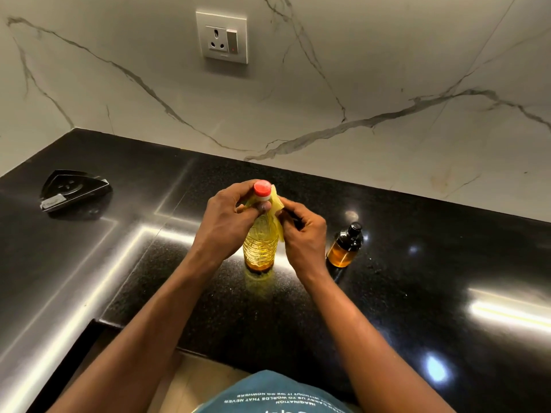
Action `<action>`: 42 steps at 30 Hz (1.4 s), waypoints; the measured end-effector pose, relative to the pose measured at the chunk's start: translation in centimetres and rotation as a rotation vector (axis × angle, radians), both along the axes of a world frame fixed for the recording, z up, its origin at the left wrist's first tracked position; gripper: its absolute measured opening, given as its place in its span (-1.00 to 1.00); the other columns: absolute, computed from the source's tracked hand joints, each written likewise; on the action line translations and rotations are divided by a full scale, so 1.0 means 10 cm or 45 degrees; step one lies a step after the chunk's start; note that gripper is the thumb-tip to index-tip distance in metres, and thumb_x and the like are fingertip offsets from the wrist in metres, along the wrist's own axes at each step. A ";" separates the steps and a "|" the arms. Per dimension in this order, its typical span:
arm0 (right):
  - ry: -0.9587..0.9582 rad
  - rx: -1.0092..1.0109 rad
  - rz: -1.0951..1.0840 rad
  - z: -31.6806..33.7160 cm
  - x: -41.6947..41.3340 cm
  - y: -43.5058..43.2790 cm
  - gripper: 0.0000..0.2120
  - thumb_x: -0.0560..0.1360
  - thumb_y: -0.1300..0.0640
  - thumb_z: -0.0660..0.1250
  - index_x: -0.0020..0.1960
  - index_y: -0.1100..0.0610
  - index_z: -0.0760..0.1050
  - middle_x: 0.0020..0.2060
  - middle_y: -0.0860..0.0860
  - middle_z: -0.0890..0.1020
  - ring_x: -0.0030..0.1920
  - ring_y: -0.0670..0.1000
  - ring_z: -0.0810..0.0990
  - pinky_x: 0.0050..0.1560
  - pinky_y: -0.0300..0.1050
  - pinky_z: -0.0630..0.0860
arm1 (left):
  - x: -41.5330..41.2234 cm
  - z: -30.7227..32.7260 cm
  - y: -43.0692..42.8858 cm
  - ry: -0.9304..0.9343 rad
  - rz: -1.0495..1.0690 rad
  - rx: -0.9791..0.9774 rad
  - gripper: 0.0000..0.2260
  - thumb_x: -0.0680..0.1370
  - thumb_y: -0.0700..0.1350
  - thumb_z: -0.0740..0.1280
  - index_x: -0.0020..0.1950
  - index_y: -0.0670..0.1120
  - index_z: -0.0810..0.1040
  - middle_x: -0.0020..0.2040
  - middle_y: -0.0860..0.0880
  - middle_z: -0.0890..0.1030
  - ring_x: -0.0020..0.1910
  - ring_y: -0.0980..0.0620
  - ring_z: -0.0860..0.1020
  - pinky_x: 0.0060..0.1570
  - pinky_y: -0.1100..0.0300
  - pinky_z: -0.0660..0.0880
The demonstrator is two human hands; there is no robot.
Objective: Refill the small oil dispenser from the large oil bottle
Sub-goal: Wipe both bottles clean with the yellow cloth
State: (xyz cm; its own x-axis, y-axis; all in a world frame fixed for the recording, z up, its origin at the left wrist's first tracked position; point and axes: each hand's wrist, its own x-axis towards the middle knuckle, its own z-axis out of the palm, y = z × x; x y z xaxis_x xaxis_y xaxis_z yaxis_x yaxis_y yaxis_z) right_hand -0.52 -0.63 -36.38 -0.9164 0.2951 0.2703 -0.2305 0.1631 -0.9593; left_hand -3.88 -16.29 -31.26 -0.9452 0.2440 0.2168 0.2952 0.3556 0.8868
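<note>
So this is looking like the very start of the refill. The left hand [229,216] is gripping the neck of the large oil bottle [260,242], fingers curling round it right under the red cap [262,187]. The bottle is standing upright on the black counter [432,263], nearly full of yellow oil, and the cap is sitting on it, so nothing is getting poured yet. On the bottle's right side the right hand [301,231] is pinching a bit of yellow wrap [277,208] hanging off the neck. It might be a seal or just a piece of plastic, I honestly can't tell from this angle. Further right of the bottle, well clear of both hands, the small oil dispenser [344,245] is standing upright with its black top on and some amber oil showing inside.

What's remaining, I'm guessing: getting that wrap out of the way, opening both containers, pouring, closing up. Basically everything.

Other stuff: far left of the bottle a black triangular holder [74,189] is lying on the counter, and up behind the bottle a wall socket [221,37] is sitting in the marble backsplash. Nothing is blocking the path between bottle and dispenser; the wrap is looking like the only nuisance.
</note>
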 end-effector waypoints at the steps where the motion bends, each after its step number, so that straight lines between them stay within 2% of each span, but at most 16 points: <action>1: -0.031 0.010 -0.008 -0.06 0.02 -0.01 -0.72 0.62 0.30 0.37 0.30 0.13 0.65 0.08 0.02 0.75 0.10 -0.04 0.72 0.14 -0.07 0.66 | 0.00 0.00 -0.01 -0.007 0.008 0.003 -0.62 0.58 -0.15 0.47 0.39 0.03 0.59 0.25 0.08 0.65 0.27 0.15 0.58 0.27 0.17 0.53; 5: -0.111 0.088 -0.074 -0.18 0.06 0.01 -0.76 0.64 0.25 0.37 0.27 0.09 0.68 0.06 -0.03 0.75 0.09 -0.04 0.71 0.14 0.14 0.67 | -0.02 0.03 -0.01 -0.023 -0.008 0.006 -0.64 0.58 -0.14 0.47 0.36 0.05 0.59 0.20 0.09 0.66 0.24 0.20 0.58 0.23 0.26 0.49; 8: -0.072 0.097 -0.079 -0.04 0.06 0.00 -0.77 0.64 0.23 0.38 0.26 0.10 0.69 0.04 -0.03 0.75 0.07 -0.05 0.72 0.12 0.09 0.67 | -0.01 0.05 -0.03 -0.071 -0.074 -0.009 -0.67 0.60 -0.15 0.43 0.31 0.15 0.57 0.17 0.16 0.64 0.22 0.25 0.56 0.16 0.35 0.47; 11: 0.011 0.067 -0.093 0.07 0.08 -0.04 -0.78 0.63 0.24 0.40 0.25 0.14 0.68 0.04 0.00 0.74 0.06 -0.07 0.71 0.09 0.00 0.68 | -0.05 0.09 -0.05 -0.137 -0.167 -0.057 -0.64 0.63 -0.18 0.37 0.37 0.16 0.50 0.21 0.18 0.60 0.23 0.26 0.55 0.19 0.30 0.47; 14: -0.006 0.051 -0.090 0.00 0.16 -0.10 -0.81 0.63 0.22 0.40 0.22 0.10 0.68 0.01 -0.01 0.72 0.04 -0.03 0.71 0.07 0.11 0.69 | -0.09 0.13 -0.04 -0.193 -0.190 -0.143 -0.53 0.66 -0.15 0.34 0.55 0.06 0.36 0.35 0.14 0.49 0.31 0.20 0.47 0.28 0.22 0.39; 17: -0.033 0.010 -0.075 -0.06 0.21 -0.14 -0.82 0.63 0.17 0.40 0.21 0.04 0.68 0.02 -0.01 0.73 0.05 0.01 0.72 0.06 0.20 0.68 | -0.07 0.12 -0.04 -0.114 -0.117 -0.196 -0.58 0.64 -0.10 0.38 0.49 0.06 0.42 0.36 0.04 0.47 0.33 0.09 0.45 0.25 0.23 0.40; 19: -0.006 0.002 -0.089 0.04 0.17 -0.13 -0.80 0.64 0.18 0.39 0.24 0.06 0.67 0.06 -0.01 0.72 0.09 -0.04 0.70 0.12 0.10 0.67 | -0.04 0.10 -0.05 -0.066 -0.086 -0.188 -0.67 0.63 -0.10 0.40 0.38 0.08 0.49 0.27 0.01 0.50 0.27 0.07 0.50 0.22 0.21 0.47; 21: 0.020 0.112 -0.067 0.16 0.07 -0.11 -0.76 0.65 0.20 0.36 0.29 0.10 0.65 0.12 -0.02 0.69 0.15 -0.08 0.65 0.18 -0.03 0.63 | -0.02 0.08 -0.05 -0.045 -0.076 -0.181 -0.66 0.63 -0.11 0.40 0.39 0.06 0.51 0.26 -0.01 0.52 0.25 0.06 0.52 0.22 0.20 0.50; 24: 0.028 0.264 0.023 0.14 -0.04 -0.12 -0.72 0.64 0.23 0.32 0.33 0.11 0.62 0.16 -0.02 0.68 0.20 -0.04 0.62 0.22 0.01 0.60 | -0.03 0.07 -0.08 -0.015 -0.065 -0.174 -0.65 0.63 -0.12 0.40 0.41 0.06 0.50 0.28 -0.02 0.54 0.28 0.07 0.53 0.22 0.22 0.49; 27: -0.007 0.255 0.026 -0.12 0.01 -0.05 -0.75 0.64 0.23 0.33 0.27 0.09 0.65 0.14 -0.04 0.69 0.18 -0.07 0.61 0.18 0.03 0.60 | -0.02 0.07 -0.10 -0.025 -0.060 -0.150 -0.66 0.62 -0.13 0.40 0.39 0.05 0.52 0.27 -0.01 0.55 0.30 0.06 0.52 0.27 0.14 0.51; 29: -0.066 0.326 0.001 -0.25 0.07 0.02 -0.76 0.63 0.22 0.37 0.26 0.08 0.67 0.14 -0.08 0.70 0.14 -0.13 0.56 0.11 -0.14 0.52 | -0.01 0.06 -0.09 -0.030 -0.058 -0.154 -0.66 0.62 -0.12 0.40 0.40 0.02 0.52 0.25 -0.01 0.54 0.29 0.05 0.51 0.28 0.09 0.50; 32: -0.060 0.433 -0.058 -0.21 0.05 0.07 -0.80 0.62 0.20 0.40 0.22 0.09 0.70 0.11 -0.06 0.71 0.10 -0.08 0.51 0.02 -0.33 0.36 | 0.01 0.05 -0.05 -0.018 -0.082 -0.161 -0.67 0.63 -0.12 0.39 0.39 0.00 0.52 0.24 -0.02 0.53 0.28 0.04 0.51 0.27 0.08 0.50; 35: 0.069 0.537 -0.031 0.03 -0.05 0.04 -0.76 0.61 0.24 0.41 0.25 0.11 0.69 0.12 -0.03 0.69 0.10 -0.06 0.51 0.03 -0.41 0.37 | -0.01 0.04 -0.05 -0.019 -0.081 -0.158 -0.66 0.64 -0.13 0.38 0.41 0.00 0.51 0.25 -0.03 0.53 0.29 0.05 0.51 0.26 0.10 0.49; 37: 0.124 0.573 0.019 0.10 -0.10 0.03 -0.72 0.59 0.28 0.41 0.27 0.13 0.67 0.13 -0.01 0.69 0.12 -0.05 0.54 0.09 -0.37 0.43 | -0.03 0.04 -0.09 -0.030 -0.080 -0.159 -0.65 0.64 -0.12 0.39 0.43 0.01 0.50 0.28 -0.02 0.54 0.31 0.06 0.51 0.28 0.09 0.50; 39: 0.118 0.522 0.023 0.02 -0.08 0.04 -0.73 0.58 0.30 0.39 0.25 0.12 0.67 0.11 -0.03 0.69 0.08 -0.03 0.56 0.06 -0.23 0.50 | -0.04 0.04 -0.11 -0.041 -0.095 -0.168 -0.65 0.63 -0.11 0.39 0.42 0.01 0.50 0.28 0.00 0.54 0.32 0.06 0.51 0.31 0.05 0.50; 42: -0.005 0.447 -0.023 -0.21 -0.03 0.10 -0.79 0.59 0.28 0.40 0.16 0.06 0.70 0.01 -0.20 0.66 0.01 -0.09 0.53 -0.01 -0.09 0.46 | -0.02 0.05 -0.09 -0.048 -0.093 -0.154 -0.67 0.62 -0.11 0.40 0.38 0.03 0.51 0.25 -0.01 0.54 0.30 0.05 0.51 0.31 0.02 0.51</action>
